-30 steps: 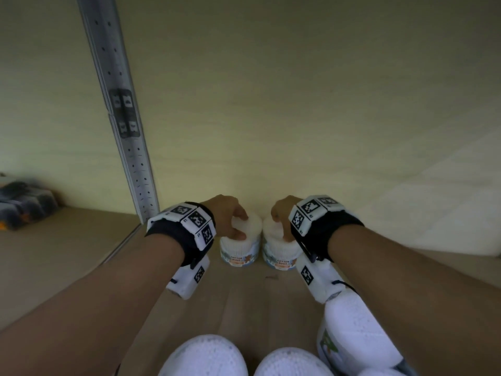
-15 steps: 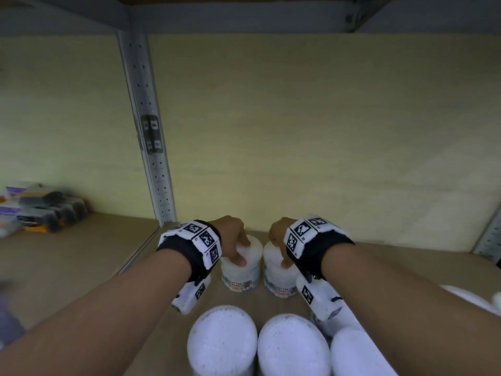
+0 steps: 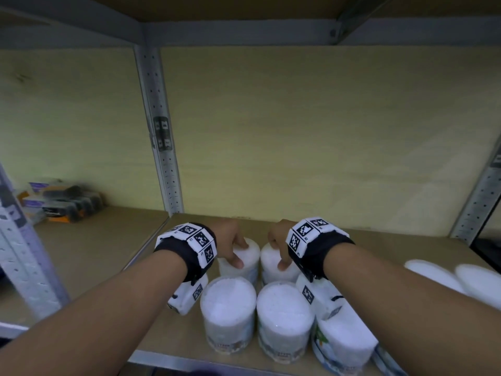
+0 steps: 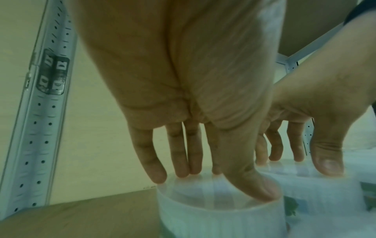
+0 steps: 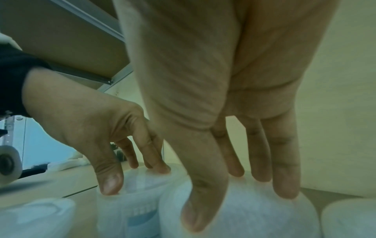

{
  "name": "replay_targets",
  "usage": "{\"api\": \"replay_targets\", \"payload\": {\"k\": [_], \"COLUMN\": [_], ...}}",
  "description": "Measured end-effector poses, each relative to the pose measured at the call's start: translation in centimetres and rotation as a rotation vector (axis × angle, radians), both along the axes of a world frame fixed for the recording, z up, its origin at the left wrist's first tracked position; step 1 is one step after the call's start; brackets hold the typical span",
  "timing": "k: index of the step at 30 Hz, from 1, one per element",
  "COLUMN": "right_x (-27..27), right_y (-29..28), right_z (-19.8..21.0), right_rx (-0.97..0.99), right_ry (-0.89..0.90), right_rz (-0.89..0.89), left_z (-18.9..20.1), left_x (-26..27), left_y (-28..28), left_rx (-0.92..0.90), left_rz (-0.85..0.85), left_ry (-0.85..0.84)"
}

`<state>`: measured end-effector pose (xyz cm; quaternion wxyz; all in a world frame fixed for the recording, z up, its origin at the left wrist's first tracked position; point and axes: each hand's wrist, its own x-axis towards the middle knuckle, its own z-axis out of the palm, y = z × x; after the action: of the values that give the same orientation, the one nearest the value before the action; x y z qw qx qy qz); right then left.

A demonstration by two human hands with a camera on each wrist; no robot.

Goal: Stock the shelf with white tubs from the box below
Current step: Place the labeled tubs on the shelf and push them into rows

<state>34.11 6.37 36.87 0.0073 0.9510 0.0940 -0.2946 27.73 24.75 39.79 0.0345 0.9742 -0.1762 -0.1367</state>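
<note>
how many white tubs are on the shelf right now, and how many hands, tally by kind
white tubs: 7 in view (2 gripped at the back, 3 in front, 2 blurred at right)
hands: 2 (left hand, right hand)
packs at far left: too blurred to count
total counted: 9

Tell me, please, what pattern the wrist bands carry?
Black-and-white square code markers on white blocks over a black wrist band; clearest in the head view.

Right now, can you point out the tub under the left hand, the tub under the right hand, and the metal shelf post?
Left tub (image 3: 245, 257): head view, lid.
Right tub (image 3: 271, 260): head view, lid.
Shelf post (image 3: 160, 126): head view, middle.
</note>
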Motion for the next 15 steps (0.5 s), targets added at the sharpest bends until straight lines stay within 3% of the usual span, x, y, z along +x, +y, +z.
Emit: {"api": "replay_targets", "payload": {"k": [3, 5, 8, 11, 15], "right_x": [3.3, 2.5, 3.0, 3.8, -2.7], "right_y": [-0.9, -0.8, -1.2, -2.4, -1.3], "right_z": [-3.2, -3.0, -4.0, -5.3, 0.1], "right_rx": [-0.058, -0.03, -0.047, -0.032, 0.049], "right_ry": [-0.067, -0.109, -0.223, -0.228, -0.268], "right_rz": [0.124, 0.182, 0.164, 0.168, 0.166], "left_z": [0.1, 0.2, 0.2, 0.1, 0.3], "left_x": [-0.7, -1.1, -1.5, -1.9, -2.5], "left_y": [0.0, 0.0, 0.1, 0.2, 0.2], "left_rx": [0.002, 0.001, -0.015, -0.043, -0.078], "left_rz": [0.008, 0.006, 0.006, 0.019, 0.054], "left_ry": [-0.003, 0.0, -0.005, 0.018, 0.006]}}
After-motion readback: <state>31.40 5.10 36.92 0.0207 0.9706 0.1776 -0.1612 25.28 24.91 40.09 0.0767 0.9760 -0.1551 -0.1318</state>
